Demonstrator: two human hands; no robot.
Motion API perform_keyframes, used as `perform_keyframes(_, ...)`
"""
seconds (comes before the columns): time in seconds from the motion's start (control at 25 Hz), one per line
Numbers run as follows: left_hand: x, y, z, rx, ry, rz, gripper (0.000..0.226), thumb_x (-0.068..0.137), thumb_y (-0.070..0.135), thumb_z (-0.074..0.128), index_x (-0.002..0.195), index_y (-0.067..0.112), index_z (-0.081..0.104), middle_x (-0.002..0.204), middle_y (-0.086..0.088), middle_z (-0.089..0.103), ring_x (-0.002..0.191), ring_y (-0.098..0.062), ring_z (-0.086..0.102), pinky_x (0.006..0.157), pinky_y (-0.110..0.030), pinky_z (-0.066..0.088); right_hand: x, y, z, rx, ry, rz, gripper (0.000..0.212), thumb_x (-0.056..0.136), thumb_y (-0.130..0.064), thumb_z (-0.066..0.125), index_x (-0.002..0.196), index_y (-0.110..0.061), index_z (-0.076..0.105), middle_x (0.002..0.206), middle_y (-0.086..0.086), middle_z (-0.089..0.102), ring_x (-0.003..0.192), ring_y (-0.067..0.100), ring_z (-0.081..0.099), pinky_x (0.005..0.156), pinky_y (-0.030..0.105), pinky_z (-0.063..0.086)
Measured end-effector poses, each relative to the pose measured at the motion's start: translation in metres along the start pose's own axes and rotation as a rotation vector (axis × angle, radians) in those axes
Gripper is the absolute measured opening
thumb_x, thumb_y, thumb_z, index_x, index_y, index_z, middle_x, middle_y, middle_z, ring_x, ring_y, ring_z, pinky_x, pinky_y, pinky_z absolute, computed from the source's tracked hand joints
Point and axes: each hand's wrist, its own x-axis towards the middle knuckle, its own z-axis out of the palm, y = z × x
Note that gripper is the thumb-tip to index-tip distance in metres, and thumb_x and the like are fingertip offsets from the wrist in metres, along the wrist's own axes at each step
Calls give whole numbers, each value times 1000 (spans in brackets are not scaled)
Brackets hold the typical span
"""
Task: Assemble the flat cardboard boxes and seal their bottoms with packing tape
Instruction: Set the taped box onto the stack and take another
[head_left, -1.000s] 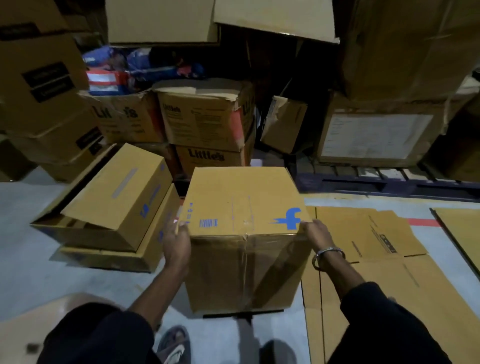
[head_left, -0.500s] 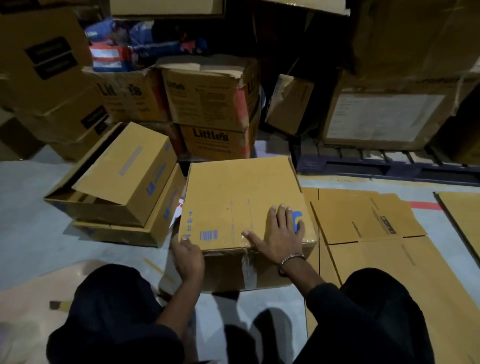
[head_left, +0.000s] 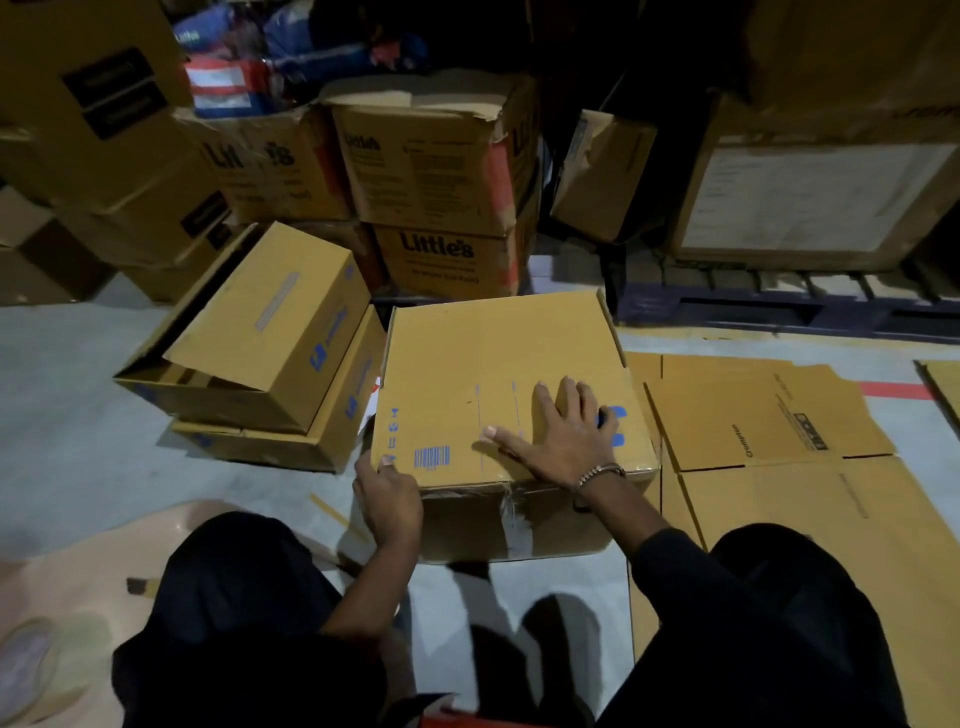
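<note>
Your box (head_left: 498, 395) sits squared up on the floor between your knees, smooth tan corrugated card with clear tape on its near face, right hand (head_left: 566, 441) flat on top, left hand (head_left: 387, 493) gripping its near-left corner; next, likely stack it beside the 2 finished boxes (head_left: 260, 358) left of it.

Single head-worn wide-angle view, looking forward and steeply down, close above an assembled cardboard box (head_left: 498, 384) on the floor (head_left: 78, 415), the person's knees at the bottom edge, stacked cartons (head_left: 431, 171) filling the far background
</note>
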Motion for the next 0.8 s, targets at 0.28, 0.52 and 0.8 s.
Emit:
perform_keyframes(0.28,-1,17,-1,287,15,-1,40,95,12,59,134,7,52,135,-18,50,123,-42,50,98,-54,43,12,13,-5,-3,209,68,92,74,-98,38,142,-36,49,147,4,42,132,28,35,101,50,34)
perform_keyframes(0.52,53,46,3,320,-137,-40,54,90,46,58,125,5,61,121,-14,65,109,-40,61,91,-49,51,48,85,-37,313,225,532,109,74,-84,64,153,-17,33,153,18,42,136,41,42,107,59,40)
perform_keyframes(0.8,73,40,14,-7,-327,-198,98,71,61,85,148,11,50,147,-8,55,133,-37,53,110,-52,44,51,75,-38,889,-41,548,102,78,-78,69,154,-14,44,159,10,44,131,37,51,101,47,47)
